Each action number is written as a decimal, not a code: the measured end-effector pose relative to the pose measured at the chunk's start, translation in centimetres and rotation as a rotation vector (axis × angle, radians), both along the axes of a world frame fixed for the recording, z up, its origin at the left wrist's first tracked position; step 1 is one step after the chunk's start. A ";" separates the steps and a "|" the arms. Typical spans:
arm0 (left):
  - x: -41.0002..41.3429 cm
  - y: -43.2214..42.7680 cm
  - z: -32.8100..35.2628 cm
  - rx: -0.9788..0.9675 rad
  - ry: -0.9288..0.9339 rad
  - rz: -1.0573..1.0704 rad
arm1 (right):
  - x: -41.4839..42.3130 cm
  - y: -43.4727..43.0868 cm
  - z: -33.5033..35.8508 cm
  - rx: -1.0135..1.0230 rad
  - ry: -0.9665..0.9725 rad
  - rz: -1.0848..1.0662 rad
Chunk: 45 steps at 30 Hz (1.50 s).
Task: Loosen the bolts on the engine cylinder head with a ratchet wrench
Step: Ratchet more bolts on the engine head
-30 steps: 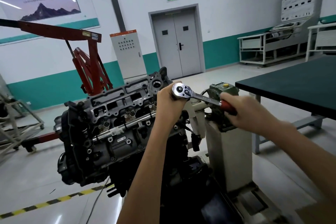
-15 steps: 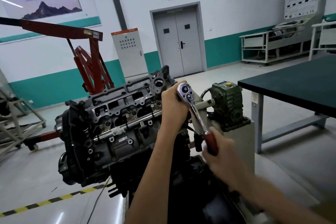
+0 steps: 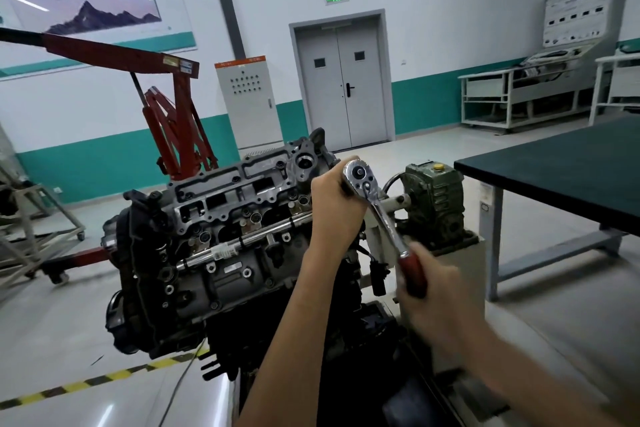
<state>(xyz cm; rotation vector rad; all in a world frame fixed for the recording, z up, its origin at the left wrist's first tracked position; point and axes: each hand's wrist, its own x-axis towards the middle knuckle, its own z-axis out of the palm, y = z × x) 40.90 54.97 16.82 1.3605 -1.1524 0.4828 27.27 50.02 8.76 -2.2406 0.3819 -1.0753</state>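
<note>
At the far left we see a pale metal trolley [image 3: 41, 232] on the floor, and beside it a red hoist [image 3: 176, 121] whose arm reaches off the left edge; in front of the hoist the engine [image 3: 225, 246] sits tilted, its open top face with the bolt holes turned towards us, and a yellow-and-black floor stripe [image 3: 104, 376] runs below it; behind the engine stand a grey cabinet [image 3: 247, 100] and a grey double door [image 3: 343, 80]; at the right end of the engine's top our left hand [image 3: 334, 204] is curled round the part just under the wrench's round head, thumb up against that head, so the bolt itself is hidden from us; the wrench [image 3: 384, 218] slopes down and to the right from there, its steel shaft bare between the two hands; our right hand [image 3: 436, 291], blurred, wraps its fingers round the red grip at the low end; just behind the wrench sits a green gearbox [image 3: 436, 201] on a pale stand; further right is a dark-topped table [image 3: 571, 166].
</note>
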 end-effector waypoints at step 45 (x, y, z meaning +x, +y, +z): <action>-0.1 1.1 0.7 0.131 0.005 0.014 | -0.7 -6.3 2.9 -0.245 0.213 0.073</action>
